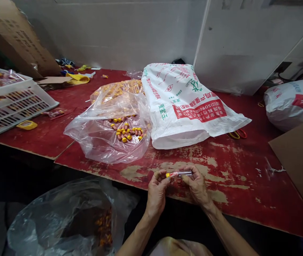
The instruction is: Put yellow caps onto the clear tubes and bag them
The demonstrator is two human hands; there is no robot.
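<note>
Above the table's front edge, my left hand (157, 190) pinches the yellow end of a small yellow-capped piece (173, 174) with a red-and-white printed body. My right hand (197, 186) closes its fingers round a clear tube (186, 173) in line with it. The two meet end to end between my hands; whether one sits inside the other, I cannot tell. Beyond my hands, similar yellow-capped pieces (126, 134) lie in the mouth of a clear plastic bag (100, 138), with many more heaped farther back in it.
A white printed sack (186, 106) lies right of the clear bag, with scissors (239, 134) beside it. At left stands a white plastic crate (38, 96) of filled tubes. Cardboard (298, 156) rises at right. Below the table edge, another clear bag (47, 217) holds more capped pieces.
</note>
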